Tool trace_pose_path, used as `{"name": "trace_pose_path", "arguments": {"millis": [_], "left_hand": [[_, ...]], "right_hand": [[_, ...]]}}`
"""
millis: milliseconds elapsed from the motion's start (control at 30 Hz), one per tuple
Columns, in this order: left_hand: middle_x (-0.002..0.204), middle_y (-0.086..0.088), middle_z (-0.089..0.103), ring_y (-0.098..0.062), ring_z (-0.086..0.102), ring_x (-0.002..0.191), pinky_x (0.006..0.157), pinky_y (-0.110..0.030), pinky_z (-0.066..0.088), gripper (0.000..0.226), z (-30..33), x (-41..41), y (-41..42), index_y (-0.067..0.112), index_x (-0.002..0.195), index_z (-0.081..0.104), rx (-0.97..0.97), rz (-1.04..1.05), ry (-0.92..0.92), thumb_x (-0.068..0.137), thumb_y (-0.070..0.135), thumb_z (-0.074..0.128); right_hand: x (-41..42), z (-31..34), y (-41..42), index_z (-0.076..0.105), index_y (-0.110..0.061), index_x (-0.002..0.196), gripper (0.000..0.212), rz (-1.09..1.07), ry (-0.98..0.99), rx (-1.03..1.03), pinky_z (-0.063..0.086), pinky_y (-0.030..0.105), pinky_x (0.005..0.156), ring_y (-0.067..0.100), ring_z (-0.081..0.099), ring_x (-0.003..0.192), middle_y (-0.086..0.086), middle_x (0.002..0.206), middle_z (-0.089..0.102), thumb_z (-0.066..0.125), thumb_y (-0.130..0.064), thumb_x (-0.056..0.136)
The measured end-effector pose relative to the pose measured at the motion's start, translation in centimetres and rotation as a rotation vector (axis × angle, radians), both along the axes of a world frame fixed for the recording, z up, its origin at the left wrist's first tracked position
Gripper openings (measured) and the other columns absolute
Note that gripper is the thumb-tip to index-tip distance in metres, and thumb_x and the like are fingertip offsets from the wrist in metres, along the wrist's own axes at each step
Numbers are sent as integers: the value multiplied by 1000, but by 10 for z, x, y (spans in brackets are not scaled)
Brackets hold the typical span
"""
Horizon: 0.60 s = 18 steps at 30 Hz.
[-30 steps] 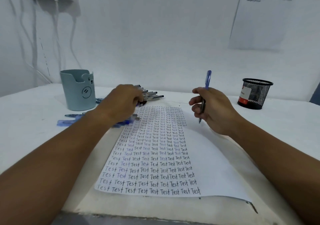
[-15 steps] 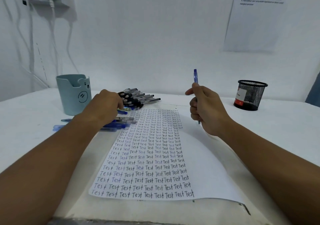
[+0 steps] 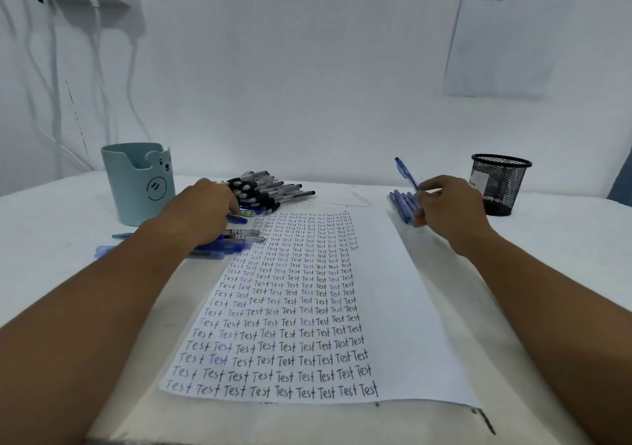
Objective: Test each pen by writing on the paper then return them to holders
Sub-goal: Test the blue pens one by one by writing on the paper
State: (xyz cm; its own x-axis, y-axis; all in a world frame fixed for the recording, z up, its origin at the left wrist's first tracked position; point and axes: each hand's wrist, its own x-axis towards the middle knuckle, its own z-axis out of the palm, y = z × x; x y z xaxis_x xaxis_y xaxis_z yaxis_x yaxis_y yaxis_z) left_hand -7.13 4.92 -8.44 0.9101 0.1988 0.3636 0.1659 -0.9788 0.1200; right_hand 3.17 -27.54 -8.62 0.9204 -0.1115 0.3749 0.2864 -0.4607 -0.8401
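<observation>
Here the right hand (image 3: 448,210) pinches a blue pen (image 3: 406,173), its free end tilted up and away, just over a row of blue pens (image 3: 403,205) lying under its fingertips. Beyond that hand, to its right, stands a black mesh holder (image 3: 500,184). The left hand (image 3: 201,210) rests knuckles-up on loose pens (image 3: 232,242); whether it grips one I cannot tell. Just past its fingers lies a heap of black pens (image 3: 270,191), and to its left a pale blue cup (image 3: 138,181). Between the forearms lies the paper (image 3: 393,307), covered in "Test".
</observation>
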Motion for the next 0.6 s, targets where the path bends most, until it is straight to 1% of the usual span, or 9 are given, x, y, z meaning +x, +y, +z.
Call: {"name": "trace_pose_path", "arguments": {"millis": [67,133,200,267,367,467,500,567,600], "left_hand": [[117,-8,63,-23,58,95,77,-27,44,33,0,1,-1,21,113,71,7,-3,6,91,3,55],[114,-8,63,-20,54,89,76,-26,41,28,2,1,-4,19,111,72,15,-14,5,92,5,57],[107,-6,62,-17,50,86,76,-25,39,23,3,1,-5,18,108,72,19,-32,3,92,8,60],[100,-3,57,-17,51,88,77,-26,40,19,4,0,-6,18,106,72,25,-54,7,92,10,62],[104,-3,59,-20,55,95,81,-31,45,15,4,-1,-10,20,103,68,24,-90,9,91,14,64],[98,-1,61,-19,55,89,77,-32,46,9,6,-3,-13,21,91,62,26,-140,-27,91,12,61],[95,-1,62,-19,55,85,74,-32,45,12,7,-3,-14,21,85,60,24,-158,-42,92,11,59],[89,-1,62,-18,54,81,70,-31,44,22,8,-3,-17,24,76,54,29,-185,-46,93,10,57],[89,-1,62,-18,55,81,71,-32,45,23,8,-4,-18,25,75,53,38,-193,-35,93,10,57]], "right_hand": [[6,-3,-9,62,-8,106,15,-91,-56,-115,51,27,57,17,60,52,12,86,67,56,-14,94],[11,-6,-12,59,-11,100,9,-129,-94,-199,40,23,51,14,53,57,5,76,60,55,-17,94],[13,-9,-12,58,-13,95,6,-127,-103,-223,36,26,52,19,51,60,7,77,59,53,-15,93],[14,-12,-11,58,-14,90,8,-136,-119,-258,35,28,54,23,51,66,9,82,59,50,-12,93],[14,-15,-8,57,-13,88,12,-161,-116,-321,34,27,64,22,51,78,5,87,55,48,-11,95],[17,-15,-5,62,-8,85,18,-170,-94,-404,34,27,65,24,52,79,9,88,61,48,-12,97],[17,-14,-4,64,-4,82,23,-164,-98,-438,34,28,64,26,53,79,12,86,65,48,-11,96],[15,-13,-2,67,2,75,28,-143,-109,-487,33,29,60,28,54,73,16,75,67,48,-8,93],[13,-13,-1,67,2,71,29,-118,-112,-488,31,25,54,26,51,67,15,66,62,49,-8,92]]}}
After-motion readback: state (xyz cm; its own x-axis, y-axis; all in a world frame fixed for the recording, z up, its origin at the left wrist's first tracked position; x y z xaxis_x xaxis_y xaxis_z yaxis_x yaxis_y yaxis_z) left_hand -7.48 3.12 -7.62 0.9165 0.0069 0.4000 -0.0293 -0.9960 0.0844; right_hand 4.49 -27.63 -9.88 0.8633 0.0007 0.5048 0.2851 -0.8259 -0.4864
